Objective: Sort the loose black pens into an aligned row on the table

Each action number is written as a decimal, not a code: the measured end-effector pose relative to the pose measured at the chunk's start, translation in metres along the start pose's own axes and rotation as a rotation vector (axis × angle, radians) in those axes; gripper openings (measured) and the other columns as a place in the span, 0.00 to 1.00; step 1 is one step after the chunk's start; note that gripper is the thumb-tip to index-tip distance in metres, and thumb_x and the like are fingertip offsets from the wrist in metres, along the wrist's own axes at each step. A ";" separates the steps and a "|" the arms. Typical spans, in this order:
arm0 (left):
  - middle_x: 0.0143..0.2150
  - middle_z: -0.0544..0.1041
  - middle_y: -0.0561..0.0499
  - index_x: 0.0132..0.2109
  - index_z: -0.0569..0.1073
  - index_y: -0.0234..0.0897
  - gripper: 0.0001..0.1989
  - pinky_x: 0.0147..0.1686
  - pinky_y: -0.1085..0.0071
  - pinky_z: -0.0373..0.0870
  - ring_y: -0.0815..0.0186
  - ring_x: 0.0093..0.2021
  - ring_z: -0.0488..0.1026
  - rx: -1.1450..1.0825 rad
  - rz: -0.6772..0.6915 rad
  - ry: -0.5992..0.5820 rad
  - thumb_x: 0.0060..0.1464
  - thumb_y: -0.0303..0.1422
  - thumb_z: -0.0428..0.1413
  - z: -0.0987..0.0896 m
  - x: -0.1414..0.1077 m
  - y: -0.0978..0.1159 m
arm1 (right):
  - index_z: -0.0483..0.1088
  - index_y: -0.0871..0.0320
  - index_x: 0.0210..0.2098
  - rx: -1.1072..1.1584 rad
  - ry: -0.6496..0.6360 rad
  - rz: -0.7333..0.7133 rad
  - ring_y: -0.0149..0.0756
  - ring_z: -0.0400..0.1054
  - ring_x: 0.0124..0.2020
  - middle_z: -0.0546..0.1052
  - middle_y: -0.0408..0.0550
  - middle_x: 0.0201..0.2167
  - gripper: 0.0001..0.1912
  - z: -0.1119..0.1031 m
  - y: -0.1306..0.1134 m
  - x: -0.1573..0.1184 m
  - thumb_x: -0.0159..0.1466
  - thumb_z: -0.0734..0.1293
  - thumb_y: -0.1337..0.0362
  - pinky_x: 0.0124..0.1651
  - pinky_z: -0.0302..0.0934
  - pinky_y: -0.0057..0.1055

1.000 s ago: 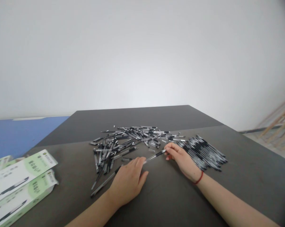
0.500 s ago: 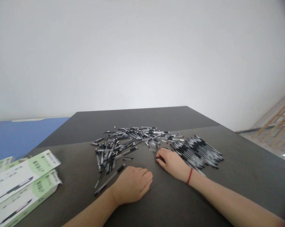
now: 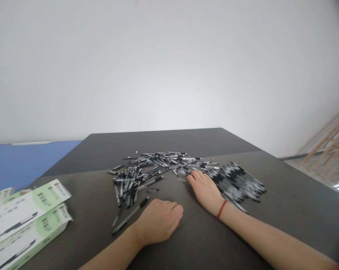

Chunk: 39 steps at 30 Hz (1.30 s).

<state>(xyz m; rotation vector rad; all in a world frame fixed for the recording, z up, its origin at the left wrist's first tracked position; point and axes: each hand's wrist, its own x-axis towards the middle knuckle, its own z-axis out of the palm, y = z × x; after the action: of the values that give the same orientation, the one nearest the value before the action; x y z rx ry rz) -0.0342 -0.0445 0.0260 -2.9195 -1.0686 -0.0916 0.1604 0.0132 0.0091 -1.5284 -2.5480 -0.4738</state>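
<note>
My left hand (image 3: 160,220) rests on the dark table in a loose fist. Its fingers curl under, so whatever they may hold is hidden. Beside that wrist lies a single pen (image 3: 131,216) with a black grip, apart from the others. My right hand (image 3: 204,190), with a red string at the wrist, lies palm down with its fingers stretched forward. Its fingertips reach the near edge of a loose heap of pens (image 3: 169,162); no held object shows. Just left of them sits a small clear piece (image 3: 181,180). To its right, several pens lie side by side in a row (image 3: 237,182).
At the left edge are white-and-green pen boxes (image 3: 45,198). A second jumble of pens (image 3: 128,183) spreads left of centre, with a short dark-and-clear piece (image 3: 153,190) close by. The dark table (image 3: 158,140) stands near a white wall (image 3: 169,75).
My right hand has shifted forward and its fingers have straightened. The small black thing seen at its fingertips earlier no longer shows. My left hand has hardly moved.
</note>
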 end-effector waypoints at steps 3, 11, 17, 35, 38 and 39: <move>0.34 0.74 0.51 0.36 0.66 0.38 0.09 0.31 0.70 0.65 0.65 0.32 0.72 0.000 0.006 0.003 0.62 0.33 0.43 0.001 -0.001 0.000 | 0.66 0.58 0.37 0.061 0.016 -0.143 0.41 0.62 0.40 0.70 0.50 0.37 0.06 -0.005 -0.019 0.021 0.65 0.58 0.71 0.40 0.56 0.35; 0.34 0.74 0.51 0.36 0.66 0.38 0.10 0.30 0.69 0.66 0.64 0.32 0.72 -0.007 0.017 0.008 0.62 0.33 0.42 0.000 -0.002 -0.002 | 0.67 0.61 0.38 0.123 0.034 -0.440 0.40 0.62 0.42 0.71 0.50 0.39 0.08 -0.001 -0.060 0.084 0.66 0.58 0.69 0.41 0.57 0.35; 0.34 0.74 0.52 0.36 0.65 0.39 0.09 0.29 0.69 0.66 0.64 0.31 0.72 -0.004 0.011 0.017 0.62 0.33 0.42 0.002 -0.001 -0.002 | 0.69 0.62 0.36 0.120 0.019 -0.440 0.41 0.63 0.41 0.72 0.51 0.36 0.08 0.007 -0.065 0.086 0.65 0.58 0.70 0.41 0.58 0.35; 0.33 0.72 0.51 0.35 0.66 0.38 0.08 0.32 0.67 0.66 0.62 0.34 0.70 -0.008 -0.080 0.177 0.60 0.29 0.44 0.005 0.000 -0.005 | 0.69 0.62 0.36 0.146 0.005 -0.304 0.41 0.63 0.40 0.71 0.51 0.35 0.06 0.002 -0.031 0.058 0.63 0.60 0.72 0.42 0.58 0.34; 0.42 0.72 0.47 0.44 0.67 0.36 0.09 0.44 0.61 0.64 0.59 0.43 0.68 0.002 -0.149 0.394 0.58 0.27 0.45 0.007 0.000 -0.009 | 0.69 0.61 0.37 0.218 0.075 -0.294 0.40 0.61 0.40 0.71 0.50 0.36 0.06 -0.008 -0.019 0.046 0.64 0.60 0.70 0.42 0.57 0.34; 0.45 0.71 0.45 0.48 0.65 0.35 0.11 0.47 0.59 0.62 0.58 0.46 0.66 0.009 -0.174 0.454 0.58 0.27 0.46 0.009 0.000 -0.010 | 0.69 0.60 0.38 0.260 0.093 -0.302 0.39 0.61 0.40 0.71 0.50 0.36 0.06 -0.012 -0.016 0.041 0.65 0.60 0.69 0.43 0.57 0.34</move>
<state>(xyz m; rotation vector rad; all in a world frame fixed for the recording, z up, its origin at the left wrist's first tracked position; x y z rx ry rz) -0.0402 -0.0360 0.0175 -2.5943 -1.2194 -0.7095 0.1264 0.0364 0.0282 -1.0184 -2.6510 -0.2255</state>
